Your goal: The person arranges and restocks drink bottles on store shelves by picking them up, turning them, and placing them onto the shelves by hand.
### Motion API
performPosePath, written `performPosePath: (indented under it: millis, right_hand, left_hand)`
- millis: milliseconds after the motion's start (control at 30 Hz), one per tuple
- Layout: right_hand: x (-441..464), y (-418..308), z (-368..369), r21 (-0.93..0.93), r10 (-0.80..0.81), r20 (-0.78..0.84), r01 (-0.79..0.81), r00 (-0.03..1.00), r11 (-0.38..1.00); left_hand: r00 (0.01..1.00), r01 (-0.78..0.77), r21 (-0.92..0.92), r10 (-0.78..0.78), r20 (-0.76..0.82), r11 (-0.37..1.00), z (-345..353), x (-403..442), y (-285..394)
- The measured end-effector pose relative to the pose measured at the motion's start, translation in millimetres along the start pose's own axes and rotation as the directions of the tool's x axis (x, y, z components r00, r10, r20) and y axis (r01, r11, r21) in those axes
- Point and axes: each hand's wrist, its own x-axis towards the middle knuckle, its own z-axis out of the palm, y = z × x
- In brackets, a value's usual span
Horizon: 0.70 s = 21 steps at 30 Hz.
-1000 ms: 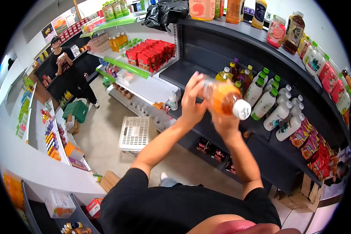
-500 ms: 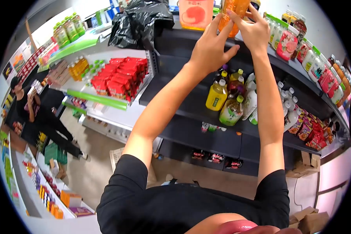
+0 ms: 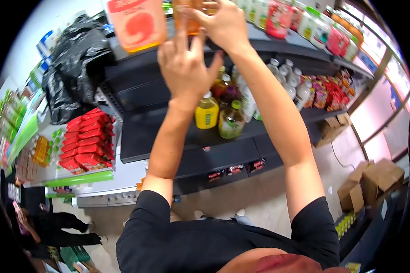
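A bottle of amber-orange drink (image 3: 193, 27) stands at the top edge of the view, its upper part cut off. My right hand (image 3: 227, 25) has its fingers round the bottle's right side. Just below and in front of it is my left hand (image 3: 184, 68), fingers spread and thumb held out. Its fingertips overlap the bottle's lower left; whether they touch it I cannot tell. Left of the bottle is a large pink pack with a peach picture (image 3: 139, 27). Jars with pink labels (image 3: 279, 18) line the top shelf to the right.
Below on a dark shelf (image 3: 168, 129) stand a yellow bottle (image 3: 207, 111), a green-labelled bottle (image 3: 231, 120) and several white bottles (image 3: 300, 93). A black plastic bag (image 3: 75, 63) hangs at left above red packets (image 3: 87, 141). Cardboard boxes (image 3: 382, 175) sit at right. Another person (image 3: 59, 227) stands lower left.
The view has turned right, so shelves and the other person appear shifted left. Both my hands remain at the amber bottle, the left now lower on it.
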Motion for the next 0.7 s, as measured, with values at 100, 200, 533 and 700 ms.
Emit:
performPosePath:
  millis: [100,200,533,700]
  right_hand:
    - [-17.2,15.7,-15.7,-0.158,-0.299,-0.100,0.282,0.949,0.947]
    - [-81.7,9.4,-57.2,0.368,-0.084,-0.230,0.167,0.969,0.915]
    - [-548.7,181.2,-367.7,0.337,0.938,-0.191,-0.878,0.289,0.340]
    - [-1018.8,152.3,-481.2,0.515,0.715,-0.590,-0.857,-0.375,-0.024]
  left_hand:
    - [0.999,0.018,0.031,-0.019,0.030,0.999,0.8,-1.4,4.2]
    - [1.000,0.025,0.067,-0.025,-0.006,0.997,-1.6,-0.3,9.9]
    - [0.993,0.107,0.077,-0.102,-0.065,0.991,7.5,10.6,19.9]
    - [0.889,-0.049,-0.232,-0.064,-0.454,0.971,-25.4,-22.9,159.3]
